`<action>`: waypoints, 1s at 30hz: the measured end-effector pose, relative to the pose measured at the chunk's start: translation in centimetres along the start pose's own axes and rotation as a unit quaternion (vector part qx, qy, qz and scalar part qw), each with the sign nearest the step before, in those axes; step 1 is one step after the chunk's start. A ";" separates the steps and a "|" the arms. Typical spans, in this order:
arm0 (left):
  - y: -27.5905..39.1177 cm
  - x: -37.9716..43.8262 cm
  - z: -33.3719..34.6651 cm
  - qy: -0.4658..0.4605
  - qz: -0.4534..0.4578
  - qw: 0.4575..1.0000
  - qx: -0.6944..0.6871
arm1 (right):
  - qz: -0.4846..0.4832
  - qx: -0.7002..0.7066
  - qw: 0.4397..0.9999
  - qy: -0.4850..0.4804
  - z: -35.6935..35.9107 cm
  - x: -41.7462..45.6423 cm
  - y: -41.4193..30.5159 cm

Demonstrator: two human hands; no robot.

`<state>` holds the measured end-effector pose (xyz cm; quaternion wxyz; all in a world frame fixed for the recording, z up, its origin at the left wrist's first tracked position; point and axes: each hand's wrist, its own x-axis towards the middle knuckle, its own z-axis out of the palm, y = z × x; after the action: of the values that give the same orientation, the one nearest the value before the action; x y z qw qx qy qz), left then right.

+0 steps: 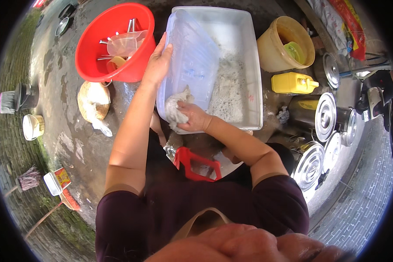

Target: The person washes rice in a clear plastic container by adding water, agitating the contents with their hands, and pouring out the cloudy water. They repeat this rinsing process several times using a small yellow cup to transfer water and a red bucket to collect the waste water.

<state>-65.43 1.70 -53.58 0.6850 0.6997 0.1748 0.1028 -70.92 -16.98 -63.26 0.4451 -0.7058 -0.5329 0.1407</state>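
My left hand [159,62] grips the far left edge of a translucent bluish plastic lid [191,62], which is tilted inside a large white plastic tub [256,82]. In my right hand [195,117] is a wet, whitish cloth [175,109], pressed against the lid's near end at the tub's front left corner. Foamy, greyish water [229,95] lies in the tub, to the right of the lid. The lid covers the tub's left side.
A red basin [83,62] with plastic and metal ware stands left, a beige bucket [270,42] and yellow jug [291,83] right. Lidded metal pots [326,117] stand further right. A tied plastic bag [93,101] lies left on the wet floor. A red plastic frame [186,163] is near my legs.
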 end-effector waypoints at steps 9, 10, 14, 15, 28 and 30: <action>0.0 1.5 0.0 -0.021 -0.118 0.991 -0.054 | 0.100 -0.153 0.938 -0.293 0.3 -10.8 17.1; -0.2 1.6 -0.3 -0.049 -0.127 0.988 -0.076 | 0.130 -0.203 0.898 -0.368 0.7 -12.3 19.1; 2.1 0.6 2.8 0.077 -0.151 0.984 -0.055 | 0.251 -0.308 0.851 -0.345 -1.3 -14.6 17.9; 2.4 0.3 3.1 0.052 -0.138 0.987 -0.055 | 0.277 -0.331 0.839 -0.330 -1.9 -15.5 17.0; 2.9 0.1 3.8 0.030 -0.082 0.996 -0.019 | 0.473 0.440 0.747 0.158 -9.2 -6.9 13.8; 3.1 0.2 4.7 0.030 -0.077 0.996 -0.022 | 0.310 0.578 0.734 0.177 -11.4 -3.6 10.4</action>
<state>-63.12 -2.51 -50.69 0.7004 0.6656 0.2465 0.0747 -58.14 -26.00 -65.91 0.7851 -0.4510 -0.0119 0.4243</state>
